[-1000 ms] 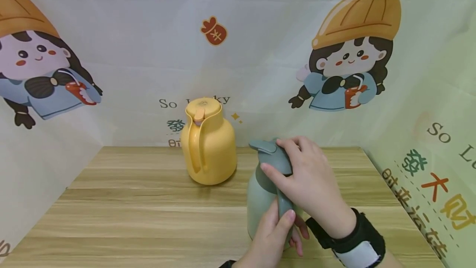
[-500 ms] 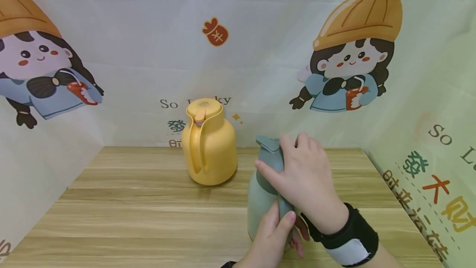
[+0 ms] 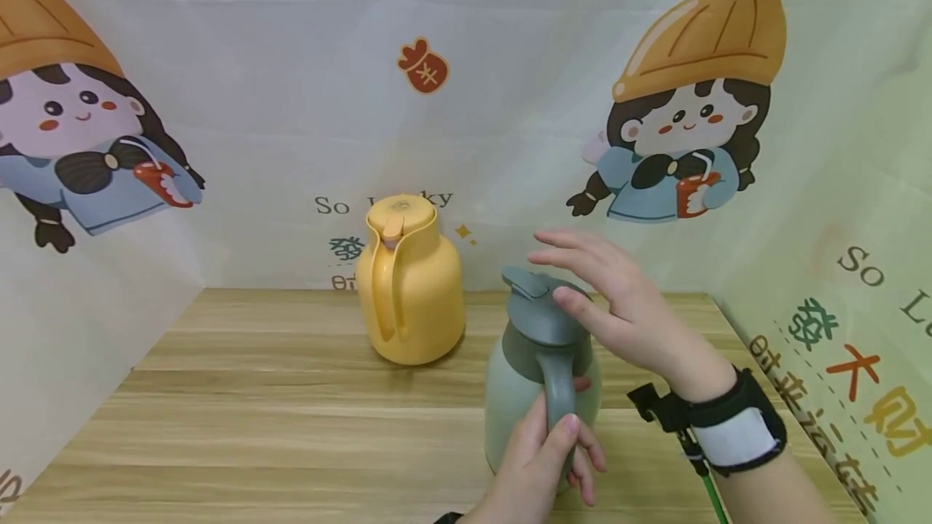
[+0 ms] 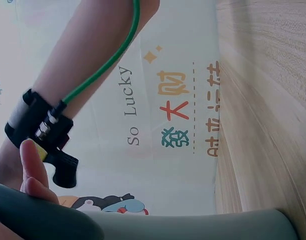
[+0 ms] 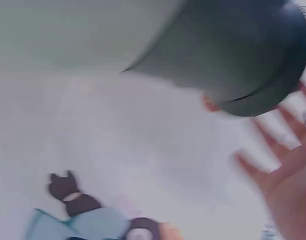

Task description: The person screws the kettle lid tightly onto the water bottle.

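Note:
A pale green thermos jug (image 3: 502, 403) with a grey-green lid (image 3: 546, 322) stands upright on the table at the right of the head view. My left hand (image 3: 527, 459) grips its handle (image 3: 558, 382), thumb lying along the near side. Part of the jug's body (image 4: 193, 227) runs along the bottom of the left wrist view. Beside the top of the lid is my right hand (image 3: 633, 310), fingers spread and loosely extended, holding nothing. In the right wrist view, the fingers of that right hand (image 5: 293, 185) show next to the lid's edge, slightly blurred.
Left of the green jug, toward the back, stands a yellow thermos jug (image 3: 429, 297), its handle facing forward. Both are on a wood-grain table (image 3: 291, 427). Behind and at the sides hangs a printed cloth (image 3: 495, 87) with cartoon figures and lettering.
My right hand has come off the green jug's lid, opening its fingers and shifting up and to the right. More of the lid shows. The left hand keeps its grip; the yellow jug stays put.

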A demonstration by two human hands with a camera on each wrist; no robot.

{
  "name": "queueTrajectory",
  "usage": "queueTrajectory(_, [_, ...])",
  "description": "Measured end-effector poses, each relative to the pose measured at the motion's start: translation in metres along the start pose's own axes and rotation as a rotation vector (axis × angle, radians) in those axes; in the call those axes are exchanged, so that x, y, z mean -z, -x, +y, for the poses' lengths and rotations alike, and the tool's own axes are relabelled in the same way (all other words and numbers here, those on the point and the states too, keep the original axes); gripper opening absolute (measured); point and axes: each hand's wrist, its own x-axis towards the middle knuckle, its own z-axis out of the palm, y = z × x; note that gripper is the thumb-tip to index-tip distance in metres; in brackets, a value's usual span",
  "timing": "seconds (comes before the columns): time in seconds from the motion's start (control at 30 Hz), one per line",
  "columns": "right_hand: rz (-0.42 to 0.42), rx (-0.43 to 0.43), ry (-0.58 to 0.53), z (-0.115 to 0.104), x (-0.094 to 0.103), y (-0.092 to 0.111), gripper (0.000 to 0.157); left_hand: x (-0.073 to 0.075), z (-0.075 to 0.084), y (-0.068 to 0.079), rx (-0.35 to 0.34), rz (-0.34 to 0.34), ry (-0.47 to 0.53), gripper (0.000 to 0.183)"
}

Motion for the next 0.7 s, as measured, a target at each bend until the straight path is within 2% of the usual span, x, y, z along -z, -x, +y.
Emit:
queueTrajectory(0.07, [-0.016, 0.081, -0.105, 0.010, -0.001, -0.004, 0.033, 0.000, 0.000, 0.000, -0.004, 0.003, 0.002, 0.038])
queueTrajectory(0.13, [-0.043, 0.101, -0.200, 0.018, -0.003, -0.007, 0.027, 0.000, 0.001, 0.000, -0.012, 0.004, 0.006, 0.037])
queueTrajectory(0.3, [-0.123, 0.038, -0.406, 0.029, -0.009, -0.011, 0.026, -0.001, 0.000, -0.001, -0.033, 0.001, 0.014, 0.037])
queueTrajectory(0.37, [-0.152, 0.016, -0.456, 0.031, -0.011, -0.011, 0.028, -0.001, -0.001, -0.001, -0.042, 0.002, 0.009, 0.036])
queueTrajectory(0.53, [-0.182, 0.009, -0.446, 0.033, -0.019, -0.007, 0.030, -0.001, 0.000, -0.001, -0.016, 0.004, 0.012, 0.035])
queueTrajectory(0.7, [-0.133, 0.025, -0.379, 0.032, -0.025, -0.002, 0.027, -0.001, 0.001, 0.000, -0.003, 0.010, 0.009, 0.035])
